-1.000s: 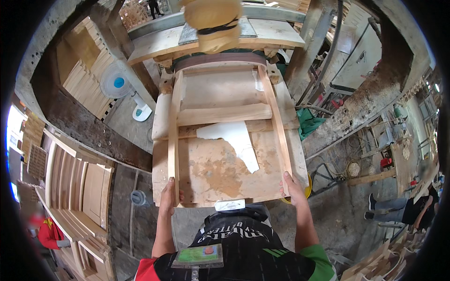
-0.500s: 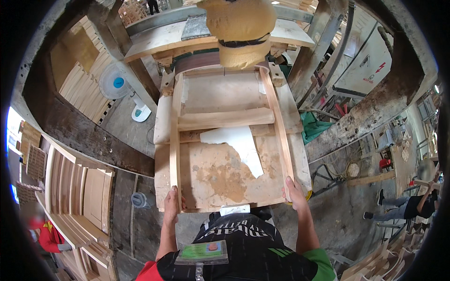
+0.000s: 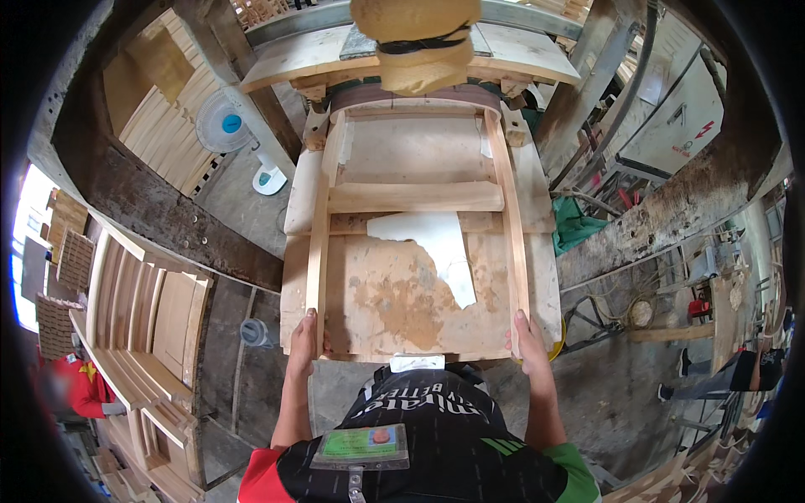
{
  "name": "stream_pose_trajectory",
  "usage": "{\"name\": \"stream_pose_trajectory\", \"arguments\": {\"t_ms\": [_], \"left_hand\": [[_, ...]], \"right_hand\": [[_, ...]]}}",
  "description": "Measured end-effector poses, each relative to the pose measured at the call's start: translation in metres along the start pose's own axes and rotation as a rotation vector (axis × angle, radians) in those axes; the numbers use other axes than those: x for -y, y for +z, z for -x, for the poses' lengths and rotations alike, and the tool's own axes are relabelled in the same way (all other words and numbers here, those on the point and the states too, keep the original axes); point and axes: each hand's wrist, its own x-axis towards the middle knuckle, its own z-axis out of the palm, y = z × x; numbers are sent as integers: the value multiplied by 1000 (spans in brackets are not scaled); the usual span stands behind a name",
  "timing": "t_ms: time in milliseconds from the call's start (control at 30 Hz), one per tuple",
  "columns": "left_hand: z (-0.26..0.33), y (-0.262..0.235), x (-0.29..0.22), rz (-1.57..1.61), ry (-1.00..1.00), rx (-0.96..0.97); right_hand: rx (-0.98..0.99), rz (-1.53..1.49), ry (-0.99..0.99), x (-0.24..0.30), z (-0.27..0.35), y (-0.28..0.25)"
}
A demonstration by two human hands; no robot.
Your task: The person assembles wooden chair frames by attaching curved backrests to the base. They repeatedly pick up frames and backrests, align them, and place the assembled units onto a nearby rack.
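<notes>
A pale wooden chair-like frame (image 3: 417, 198) lies on a plywood work board (image 3: 377, 289) in front of me. It has two long side rails, a crosspiece and a curved far end. My left hand (image 3: 303, 339) is closed round the near end of the left rail, thumb on top. Around the near end of the right rail, my right hand (image 3: 529, 339) is closed the same way. The frame's far end meets a dark curved sanding belt (image 3: 411, 94). Between the rails, a torn white sheet (image 3: 436, 247) lies on the board.
Above the far end hangs a yellow foam-like block (image 3: 411, 50) with a black band. Rusty metal beams (image 3: 193, 230) flank the board. A white fan (image 3: 225, 126) stands at left, near stacked wooden parts (image 3: 138, 327). Other people are at both sides; an electrical cabinet (image 3: 675, 121) is at right.
The view has shifted slightly, so the scene sits a little farther right. Both hands keep their hold on the rails, and the frame's far end still sits against the belt.
</notes>
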Motion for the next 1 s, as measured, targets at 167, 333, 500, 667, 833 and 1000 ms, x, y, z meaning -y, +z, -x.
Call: {"name": "stream_pose_trajectory", "arguments": {"t_ms": [167,333,500,667,833,1000], "left_hand": [[0,2,-3,18,-25,-13],[2,4,-6,5,-33,-20],[4,1,-9,-5,-52,-18],[1,-1,-16,-12,-86,20],[-5,-6,-18,12,-120,97],[-6,-8,-16,-3,-113,99]], "right_hand": [[-3,-6,0,5,3,0],[7,10,-10,6,5,-2],[28,-15,-9,6,4,-1],[123,-137,-3,3,-5,-13],[247,-395,22,-3,-11,-12],[253,-455,39,-4,-11,-8]]}}
